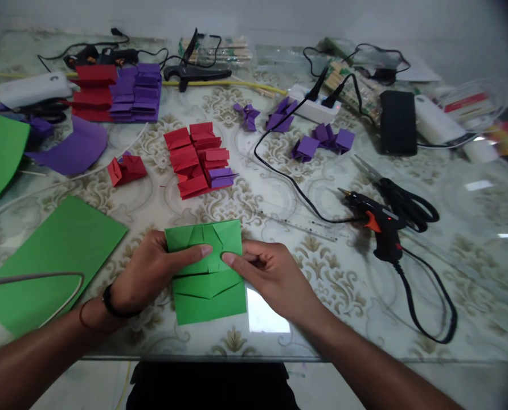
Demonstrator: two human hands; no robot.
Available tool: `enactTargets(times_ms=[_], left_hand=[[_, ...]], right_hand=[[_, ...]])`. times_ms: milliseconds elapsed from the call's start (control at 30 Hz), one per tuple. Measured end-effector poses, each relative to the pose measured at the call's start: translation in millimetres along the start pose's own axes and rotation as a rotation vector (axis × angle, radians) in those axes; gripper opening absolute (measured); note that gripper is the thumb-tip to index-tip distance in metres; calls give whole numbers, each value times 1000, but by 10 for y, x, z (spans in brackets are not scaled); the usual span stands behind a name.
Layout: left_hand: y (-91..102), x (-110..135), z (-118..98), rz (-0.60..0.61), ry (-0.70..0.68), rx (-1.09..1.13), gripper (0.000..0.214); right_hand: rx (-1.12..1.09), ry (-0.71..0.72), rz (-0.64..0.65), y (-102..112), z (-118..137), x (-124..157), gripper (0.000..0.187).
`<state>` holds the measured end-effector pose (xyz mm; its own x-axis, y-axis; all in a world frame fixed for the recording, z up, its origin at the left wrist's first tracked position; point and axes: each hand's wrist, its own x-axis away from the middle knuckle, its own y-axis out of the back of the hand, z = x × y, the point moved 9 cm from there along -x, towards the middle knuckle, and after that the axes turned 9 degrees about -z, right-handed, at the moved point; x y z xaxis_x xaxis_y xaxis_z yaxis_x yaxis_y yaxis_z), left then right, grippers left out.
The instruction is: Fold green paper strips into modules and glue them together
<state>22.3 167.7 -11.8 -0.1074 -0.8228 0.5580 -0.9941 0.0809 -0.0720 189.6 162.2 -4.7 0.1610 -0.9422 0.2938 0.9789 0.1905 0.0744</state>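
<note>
A folded green paper square [211, 285] is held just over the table's front part, its creases and flaps facing me. My left hand [151, 265] grips its left side, thumb lying flat across the upper flap. From the right, my right hand [275, 273] pinches the paper's other side, thumb on top and fingers curled behind. Both thumbs point toward the middle of the square. Beyond it lie joined red folded paper pieces [192, 159] with one purple piece [221, 177] among them. A single red folded piece [127, 169] sits to their left.
Green sheets [61, 250] lie at left. A glue gun [377, 222] with its cord and black scissors [408, 199] rest at right, near a clear ruler [299, 224]. Behind are a power strip [318, 105], purple folded pieces [305, 148] and a black phone-like slab [398, 122].
</note>
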Motion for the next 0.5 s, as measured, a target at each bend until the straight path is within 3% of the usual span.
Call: enactTargets(times_ms=[267,500], left_hand=[[37,-48,6,19,-42,-91,31],[71,-33,-131,-5,-169,-147,28]], right_hand=[[3,0,-119,150,-4,-26,59],[-82,31,-127,220,67,-66,45]])
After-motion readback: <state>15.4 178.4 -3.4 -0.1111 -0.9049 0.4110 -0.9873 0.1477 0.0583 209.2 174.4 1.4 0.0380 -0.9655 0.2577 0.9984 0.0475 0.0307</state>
